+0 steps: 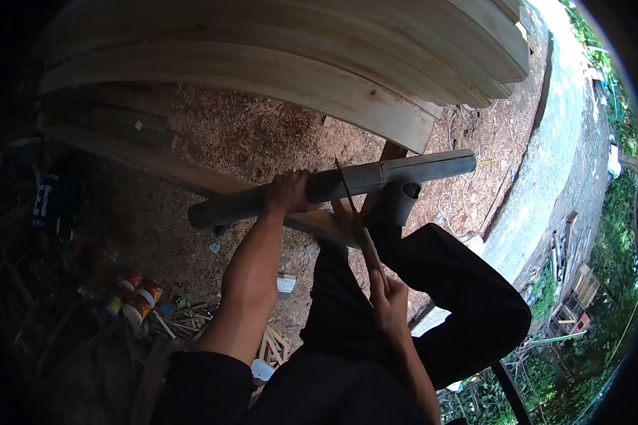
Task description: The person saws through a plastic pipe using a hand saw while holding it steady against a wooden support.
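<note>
A long dark grey piece [241, 206], like a pipe or beam, lies slanting across a wooden support [319, 224]. My left hand [288, 191] is wrapped over it left of its middle. In my right hand [388, 300] is the handle of a saw [353, 202], whose thin blade crosses the grey piece to the right of my left hand. The blade's tip shows beyond the far side of the piece. A short hollow grey piece [402, 202] is just below the long one, near my raised leg.
Long pale boards [376, 106] are stacked across the top. Wood shavings [241, 134] cover the ground. Tins [140, 301] and scrap wood [191, 319] lie at lower left. A person in a dark numbered shirt [46, 202] is at the far left. A pale ledge [539, 184] runs along the right.
</note>
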{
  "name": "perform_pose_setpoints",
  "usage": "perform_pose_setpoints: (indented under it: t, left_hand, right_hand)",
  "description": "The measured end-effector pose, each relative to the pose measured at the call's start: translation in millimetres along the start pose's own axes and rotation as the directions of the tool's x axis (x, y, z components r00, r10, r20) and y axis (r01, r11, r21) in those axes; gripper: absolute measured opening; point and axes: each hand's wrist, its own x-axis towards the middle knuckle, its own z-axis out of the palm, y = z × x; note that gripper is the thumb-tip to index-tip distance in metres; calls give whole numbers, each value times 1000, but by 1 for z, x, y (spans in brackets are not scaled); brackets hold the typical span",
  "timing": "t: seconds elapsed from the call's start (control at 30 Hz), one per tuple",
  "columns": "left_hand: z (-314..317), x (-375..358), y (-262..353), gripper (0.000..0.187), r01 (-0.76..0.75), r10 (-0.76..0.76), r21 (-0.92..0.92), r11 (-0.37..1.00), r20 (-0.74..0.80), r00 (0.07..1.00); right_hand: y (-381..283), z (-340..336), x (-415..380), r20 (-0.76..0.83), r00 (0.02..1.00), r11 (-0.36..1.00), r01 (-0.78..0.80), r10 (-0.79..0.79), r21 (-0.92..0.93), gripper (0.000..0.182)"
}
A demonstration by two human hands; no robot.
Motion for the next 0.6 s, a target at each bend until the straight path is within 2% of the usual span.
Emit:
perform_pose_setpoints:
  t: [0.07, 0.13, 0.17, 0.2, 0.23, 0.3, 0.33, 0.4, 0.43, 0.47, 0.5, 0.53, 0.6]
  left_hand:
    - [-1, -2, 2, 78, 7, -7, 10, 1000, -14, 1000]
    - [-4, 0, 1, 83, 16, -16, 26, 1000, -25, 1000]
    - [-2, -5, 3, 77, 25, -25, 12, 1000, -7, 1000]
    - [-6, -3, 4, 72, 28, -28, 7, 1000, -5, 1000]
    - [-13, 1, 5, 72, 34, -33, 11, 999, -17, 999]
    - [-21, 0, 7, 72, 33, -23, -82, 996, 126, 992]
    - [-21, -1, 6, 72, 29, -18, -78, 997, 139, 990]
    - [-21, 1, 9, 71, 68, -59, -59, 996, 143, 988]
    - [-24, 5, 9, 71, 67, -59, -59, 996, 133, 989]
    - [-22, 0, 10, 72, 44, -42, -24, 999, 41, 998]
    - [-19, -5, 12, 74, 19, -19, 14, 1000, -46, 999]
    - [-16, -6, 10, 74, 23, -22, 14, 1000, -45, 999]
    - [-10, -2, 5, 74, -4, 3, -7, 1000, -59, 998]
  right_hand:
    - [4, 0, -3, 12, 999, 998, -35, 36, -53, 49]
    - [9, 19, 16, -27, 999, 998, 40, -41, -44, 48]
    - [8, 30, 41, -53, 990, 991, 130, -131, -12, 47]
    - [15, 46, 76, -37, 991, 991, 131, -130, 20, 47]
    - [-1, 61, 106, -90, 980, 982, 183, -177, 53, 49]
    - [-29, 79, 139, -70, 989, 991, 122, -127, -62, 50]
    - [-24, 76, 132, -72, 991, 992, 110, -114, -55, 50]
    - [-11, 52, 112, -57, 988, 981, 152, -146, 124, 50]
    - [-3, 37, 90, -18, 996, 985, 92, -90, 147, 50]
    - [7, 22, 53, 34, 999, 987, 14, -20, 160, 50]
    - [9, 9, 18, 12, 1000, 996, -15, 14, 87, 49]
    - [9, 3, -1, -14, 999, 999, -36, 36, 19, 50]
    - [8, 9, -3, -41, 999, 999, 9, -8, 37, 50]
